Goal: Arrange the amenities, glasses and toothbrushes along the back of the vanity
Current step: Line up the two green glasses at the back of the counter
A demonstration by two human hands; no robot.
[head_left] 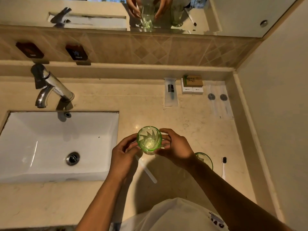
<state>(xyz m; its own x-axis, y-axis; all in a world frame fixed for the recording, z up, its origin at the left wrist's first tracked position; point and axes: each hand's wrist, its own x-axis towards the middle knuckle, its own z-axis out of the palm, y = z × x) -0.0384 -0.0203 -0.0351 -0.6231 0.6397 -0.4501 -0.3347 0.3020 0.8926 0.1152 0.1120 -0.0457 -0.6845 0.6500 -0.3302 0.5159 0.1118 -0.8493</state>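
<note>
A green cut glass [149,139] stands upright in the middle of the vanity, held between my left hand [124,157] and my right hand [176,147]. A white toothbrush [146,170] runs from under my left hand toward the front edge. A second green glass [205,160] is partly hidden behind my right forearm. Right of it lies a toothbrush with dark bristles [223,166]. At the back right sit a clear-wrapped packet [170,91], small boxes [192,84] and wrapped sachets with round grey seals [217,99].
A white sink [41,142] fills the left, with a chrome tap [50,85] behind it. HOT and COLD labels hang on the tiled splashback. A mirror [100,12] runs above. A side wall [275,114] bounds the vanity on the right.
</note>
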